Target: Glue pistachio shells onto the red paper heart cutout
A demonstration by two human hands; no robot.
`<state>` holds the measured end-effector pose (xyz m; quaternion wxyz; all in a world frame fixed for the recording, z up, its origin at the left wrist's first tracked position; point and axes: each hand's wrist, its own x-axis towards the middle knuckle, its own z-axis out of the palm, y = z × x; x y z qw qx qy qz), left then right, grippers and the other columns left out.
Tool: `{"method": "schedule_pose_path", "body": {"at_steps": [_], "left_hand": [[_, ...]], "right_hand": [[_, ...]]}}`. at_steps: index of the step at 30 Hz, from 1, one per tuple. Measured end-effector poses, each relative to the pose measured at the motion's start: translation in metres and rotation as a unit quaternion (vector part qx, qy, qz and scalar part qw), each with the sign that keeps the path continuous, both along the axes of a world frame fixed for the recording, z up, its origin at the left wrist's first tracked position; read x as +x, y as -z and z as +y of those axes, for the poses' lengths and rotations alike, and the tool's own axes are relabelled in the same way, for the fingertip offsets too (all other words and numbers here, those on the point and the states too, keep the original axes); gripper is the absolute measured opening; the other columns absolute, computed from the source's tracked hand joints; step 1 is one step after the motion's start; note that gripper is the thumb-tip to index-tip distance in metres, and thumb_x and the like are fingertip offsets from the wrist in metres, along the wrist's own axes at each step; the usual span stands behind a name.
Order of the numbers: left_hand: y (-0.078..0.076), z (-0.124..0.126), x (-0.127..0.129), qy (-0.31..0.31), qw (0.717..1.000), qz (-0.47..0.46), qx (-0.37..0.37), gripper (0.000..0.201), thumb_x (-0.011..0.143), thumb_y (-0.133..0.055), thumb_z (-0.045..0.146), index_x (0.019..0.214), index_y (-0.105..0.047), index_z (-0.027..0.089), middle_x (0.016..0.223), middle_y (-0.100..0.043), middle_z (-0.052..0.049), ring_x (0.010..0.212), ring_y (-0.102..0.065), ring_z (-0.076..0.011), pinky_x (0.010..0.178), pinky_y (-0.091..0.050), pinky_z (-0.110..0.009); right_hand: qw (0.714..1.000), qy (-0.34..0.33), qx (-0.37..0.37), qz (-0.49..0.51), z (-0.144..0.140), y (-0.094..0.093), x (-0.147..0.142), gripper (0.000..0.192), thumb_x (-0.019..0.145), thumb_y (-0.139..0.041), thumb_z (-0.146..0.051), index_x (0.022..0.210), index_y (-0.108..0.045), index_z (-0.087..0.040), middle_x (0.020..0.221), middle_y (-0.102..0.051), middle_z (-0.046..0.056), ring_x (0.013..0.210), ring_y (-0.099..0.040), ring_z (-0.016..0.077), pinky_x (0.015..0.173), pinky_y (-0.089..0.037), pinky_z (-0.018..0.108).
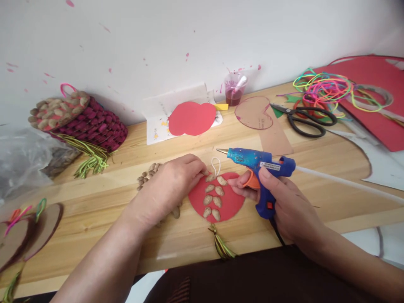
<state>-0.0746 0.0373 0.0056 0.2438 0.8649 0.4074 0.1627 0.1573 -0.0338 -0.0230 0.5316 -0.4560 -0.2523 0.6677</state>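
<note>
A red apple-shaped cutout is laid flat on the wooden counter, directly between the two hands. Two short columns of pistachio shells are fixed down its middle, a white cord loop is seen at its top edge, and a green-yellow tassel hangs from its lower edge over the counter front. The left hand is placed palm-down at the cutout's left edge; its fingers are curled narrow and pressed onto the topmost shell, so that shell is largely hidden beneath them. Under and behind the left palm, a loose heap of shells is spread on the counter. The right hand is closed around the handle of a blue glue gun, with one finger laid on the orange trigger. The gun is held level just above the cutout's right edge, its metal nozzle pointed toward the left hand, and a white glue stick is seen projecting from its rear, away from the fingers. Beyond the fingers, toward the wall, a second red cutout rests on a white sheet, with a small plastic cup beside it. Black scissors and tangled coloured cords lie well apart, beyond the right hand. A finished shell-covered piece is positioned far to the left of the left hand.
</note>
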Motion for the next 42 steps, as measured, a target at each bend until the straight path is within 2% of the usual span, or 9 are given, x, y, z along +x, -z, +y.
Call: {"method": "schedule_pose_path", "body": {"at_steps": [6, 15, 27, 42], "left_hand": [[-0.0018, -0.0012, 0.0013, 0.013, 0.995, 0.084, 0.044, 0.017, 0.100, -0.052, 0.023, 0.099, -0.069, 0.019, 0.097, -0.068, -0.005, 0.082, -0.065, -0.0153, 0.079, -0.054, -0.027], [-0.0026, -0.0036, 0.0021, 0.022, 0.990, 0.126, 0.065, 0.017, 0.100, -0.050, 0.019, 0.101, -0.067, 0.019, 0.100, -0.068, -0.005, 0.084, -0.066, -0.0152, 0.080, -0.054, -0.027], [-0.0014, -0.0037, 0.0015, 0.029, 0.986, 0.153, 0.065, 0.013, 0.098, -0.053, 0.012, 0.103, -0.064, 0.018, 0.105, -0.066, -0.005, 0.090, -0.066, -0.0176, 0.083, -0.053, -0.030], [-0.0003, -0.0048, 0.0034, 0.019, 0.988, 0.138, 0.068, 0.017, 0.099, -0.052, 0.013, 0.104, -0.067, 0.020, 0.105, -0.068, -0.006, 0.088, -0.066, -0.0166, 0.079, -0.054, -0.028]], "right_hand": [[1.000, 0.003, 0.001, -0.012, 0.0001, 0.0021, -0.0008, 0.027, 0.086, -0.073, -0.048, 0.076, -0.078, -0.023, 0.086, -0.073, 0.005, 0.094, -0.076, 0.0256, 0.091, -0.064, 0.040], [1.000, 0.004, -0.004, -0.009, -0.0012, 0.0024, -0.0011, 0.025, 0.084, -0.075, -0.049, 0.078, -0.081, -0.025, 0.086, -0.077, 0.005, 0.092, -0.077, 0.0252, 0.088, -0.064, 0.039], [1.000, -0.004, -0.007, -0.026, -0.0004, 0.0011, -0.0008, 0.026, 0.084, -0.074, -0.050, 0.078, -0.081, -0.026, 0.084, -0.077, 0.004, 0.092, -0.077, 0.0240, 0.089, -0.064, 0.036], [0.999, -0.011, -0.012, -0.035, 0.0016, 0.0012, -0.0019, 0.026, 0.084, -0.074, -0.052, 0.079, -0.081, -0.027, 0.083, -0.078, 0.003, 0.093, -0.078, 0.0244, 0.090, -0.064, 0.036]]}}
